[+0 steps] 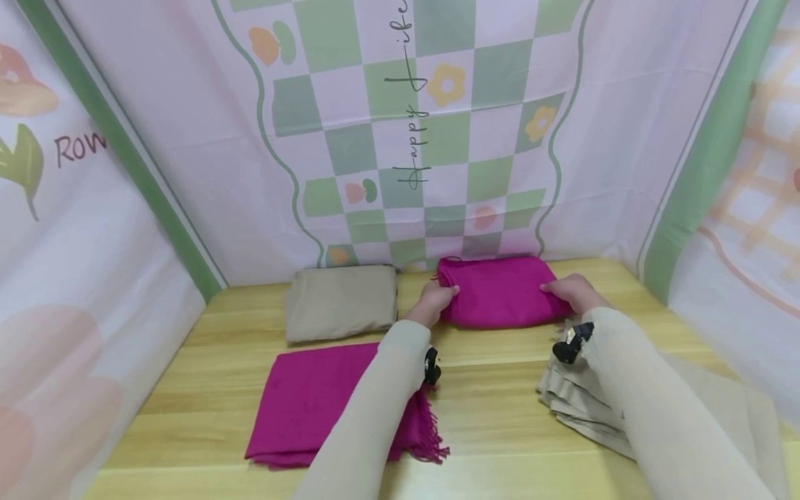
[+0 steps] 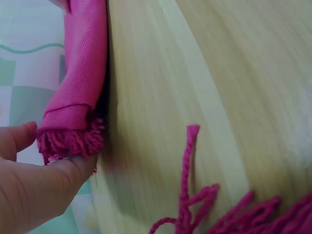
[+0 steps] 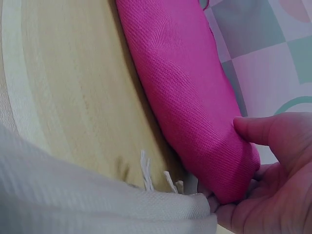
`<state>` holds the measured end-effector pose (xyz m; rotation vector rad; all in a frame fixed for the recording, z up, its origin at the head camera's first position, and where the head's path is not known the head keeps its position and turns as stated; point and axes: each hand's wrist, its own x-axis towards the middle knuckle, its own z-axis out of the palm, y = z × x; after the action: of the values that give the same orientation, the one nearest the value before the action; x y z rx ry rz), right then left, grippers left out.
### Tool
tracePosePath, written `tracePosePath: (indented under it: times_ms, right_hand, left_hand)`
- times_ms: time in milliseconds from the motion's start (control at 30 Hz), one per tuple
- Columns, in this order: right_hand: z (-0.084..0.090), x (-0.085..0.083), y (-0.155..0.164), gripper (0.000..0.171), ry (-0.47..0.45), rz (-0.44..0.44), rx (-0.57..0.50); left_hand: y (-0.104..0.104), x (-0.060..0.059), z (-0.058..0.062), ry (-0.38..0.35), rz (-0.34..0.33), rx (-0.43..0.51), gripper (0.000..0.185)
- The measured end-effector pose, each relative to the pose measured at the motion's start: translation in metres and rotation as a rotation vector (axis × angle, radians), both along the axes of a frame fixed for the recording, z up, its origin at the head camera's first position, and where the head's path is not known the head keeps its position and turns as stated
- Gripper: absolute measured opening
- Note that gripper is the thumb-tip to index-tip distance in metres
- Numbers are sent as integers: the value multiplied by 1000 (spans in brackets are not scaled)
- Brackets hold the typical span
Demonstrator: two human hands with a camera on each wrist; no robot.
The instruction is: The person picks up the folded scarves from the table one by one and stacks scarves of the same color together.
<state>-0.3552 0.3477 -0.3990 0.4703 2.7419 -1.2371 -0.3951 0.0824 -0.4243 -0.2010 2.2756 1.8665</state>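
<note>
Toward the back of the table, a folded magenta scarf (image 1: 500,293) spans both hands. My left hand (image 1: 434,303) grips its left end, and in the left wrist view the thumb and fingers of that hand (image 2: 36,190) lie around the fringed edge (image 2: 73,141). At the opposite end, my right hand (image 1: 576,293) holds the scarf; the right wrist view has the thumb on top and the fingers of the hand (image 3: 278,170) under the folded cloth (image 3: 190,102). Whether the scarf touches the table cannot be told.
A folded beige cloth (image 1: 340,302) lies at the back left. Before it lies another magenta scarf (image 1: 306,403) with fringe, partly under my left forearm. Layered beige fabric (image 1: 587,410) is beneath my right forearm. Printed curtains (image 1: 425,125) enclose the wooden table (image 1: 487,417).
</note>
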Motion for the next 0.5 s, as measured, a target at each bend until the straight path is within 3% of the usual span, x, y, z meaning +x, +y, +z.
tracePosePath:
  times_ms: [267, 500]
  right_hand:
    - [2, 1, -3, 49, 47, -12, -16]
    - [6, 1, -6, 57, 33, -44, -33]
  left_hand:
    - [4, 0, 1, -12, 27, 13, 42]
    - [5, 2, 2, 17, 30, -23, 35]
